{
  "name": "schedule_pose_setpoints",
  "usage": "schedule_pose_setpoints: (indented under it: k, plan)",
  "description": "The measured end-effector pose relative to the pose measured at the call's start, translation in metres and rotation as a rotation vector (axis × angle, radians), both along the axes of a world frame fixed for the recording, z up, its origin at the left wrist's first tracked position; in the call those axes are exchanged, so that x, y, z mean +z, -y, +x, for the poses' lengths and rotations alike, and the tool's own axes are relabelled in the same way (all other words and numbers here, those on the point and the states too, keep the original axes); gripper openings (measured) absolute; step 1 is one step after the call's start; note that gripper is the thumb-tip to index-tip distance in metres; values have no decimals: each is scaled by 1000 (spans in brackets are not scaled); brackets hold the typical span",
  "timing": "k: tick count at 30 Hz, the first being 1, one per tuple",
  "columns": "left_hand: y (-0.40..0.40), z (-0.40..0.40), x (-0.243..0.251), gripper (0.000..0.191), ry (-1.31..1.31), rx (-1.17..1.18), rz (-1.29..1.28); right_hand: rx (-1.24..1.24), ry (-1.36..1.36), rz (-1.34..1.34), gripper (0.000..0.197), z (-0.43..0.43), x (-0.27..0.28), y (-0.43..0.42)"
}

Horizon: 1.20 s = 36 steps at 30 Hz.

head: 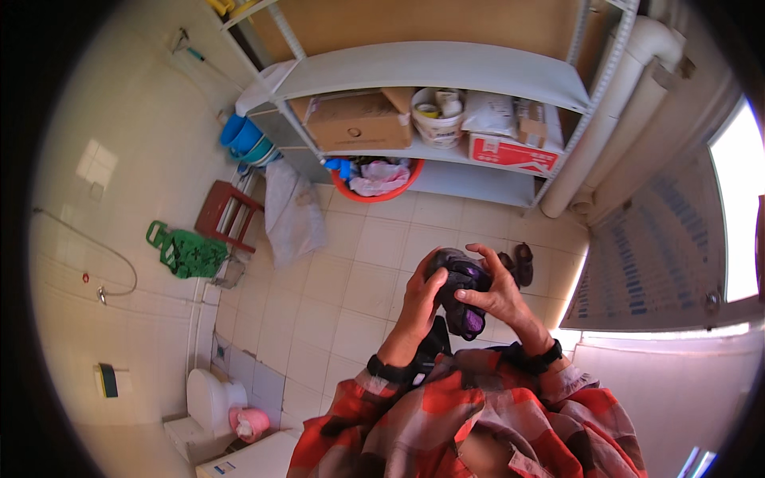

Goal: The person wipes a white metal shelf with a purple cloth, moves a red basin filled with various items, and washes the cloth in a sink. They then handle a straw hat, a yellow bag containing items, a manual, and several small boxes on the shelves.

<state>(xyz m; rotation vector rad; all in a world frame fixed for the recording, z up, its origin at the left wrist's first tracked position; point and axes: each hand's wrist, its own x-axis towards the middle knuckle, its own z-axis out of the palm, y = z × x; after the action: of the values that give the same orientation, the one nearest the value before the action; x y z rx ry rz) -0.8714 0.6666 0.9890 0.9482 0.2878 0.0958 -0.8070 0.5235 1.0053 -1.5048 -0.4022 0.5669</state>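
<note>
Both my hands hold a dark bundle [457, 281] with purple patches in front of my chest; it looks like a pair of black shoes with purple lining, pressed together. My left hand [420, 302] wraps its left side, thumb on top. On the right side, my right hand [503, 297] grips it with the thumb across the front and the fingers raised over the far edge. Just beyond my right hand, a pair of dark shoes [523, 264] stands on the tiled floor [364, 281], partly hidden by that hand.
Ahead stands a metal shelf [436, 69] bearing a cardboard box [358, 128], a white bucket [439, 122] and a red-white carton [514, 152]. Below sits an orange basin [382, 196]. Leftward are a red stool [215, 209], a white sack [290, 209] and a toilet [206, 397]. A door [651, 251] stands right.
</note>
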Motion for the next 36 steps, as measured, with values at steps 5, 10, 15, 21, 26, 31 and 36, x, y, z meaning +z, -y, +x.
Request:
schedule_pose_setpoints:
  k: [5,10,15,21,26,31,36]
  plan:
    - [-85,52,-3,42,-130,-203,-4,126,121,-116,70,56,6,-63]
    - [-151,108,-9,43,-33,-296,149,152,173,-284,26,110,36,-101]
    - [-190,153,-28,39,273,-123,804,92,-10,-173,21,149,38,-128]
    - [-207,207,-27,39,316,7,997,339,403,-518,26,222,-25,-152]
    - [-194,240,-13,53,211,-308,793,374,7,-188,22,280,20,-187]
    - [-203,268,-24,49,47,-284,783,530,-176,-80,22,328,21,-197]
    - [-237,294,-22,48,14,-167,448,419,-360,-63,22,365,30,-218]
